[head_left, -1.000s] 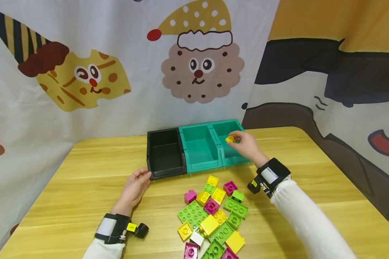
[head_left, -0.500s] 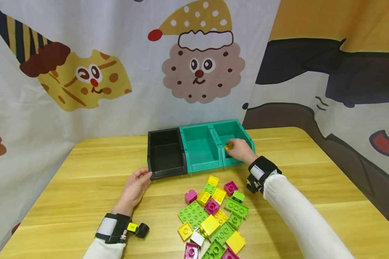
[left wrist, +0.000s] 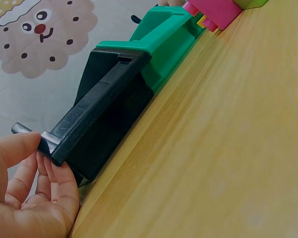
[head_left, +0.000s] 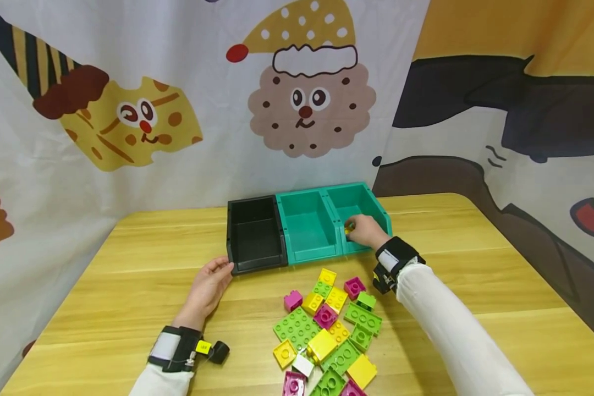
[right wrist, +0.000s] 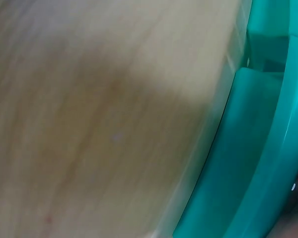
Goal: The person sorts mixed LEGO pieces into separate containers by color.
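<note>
While the right hand (head_left: 368, 231) pinches one small yellow brick (head_left: 348, 230) low inside the right bin (head_left: 356, 199), the left hand (head_left: 208, 289) grips the near left corner of the black bin (head_left: 256, 236), thumb on the rim and fingers beneath it. Three bins stand side by side on the table (head_left: 168, 236): one black, two green, the middle bin (head_left: 307, 220) lying between the other two. The right hand and its brick hide part of the right bin's near half; the bin's wall fills one side of the right wrist view, where the fingers cannot be made out. Between the forearms, just in front of the bins, lies a scatter of loose bricks. Count: seven yellow bricks (head_left: 322, 345), five pink bricks (head_left: 325, 316), at least seven green bricks (head_left: 297, 326) and one white brick (head_left: 303, 365); some overlap, and the nearest are cut by the lower edge of the head view. Each wrist carries one strap, two in all. Behind the table hangs a printed cloth (head_left: 218, 110).
</note>
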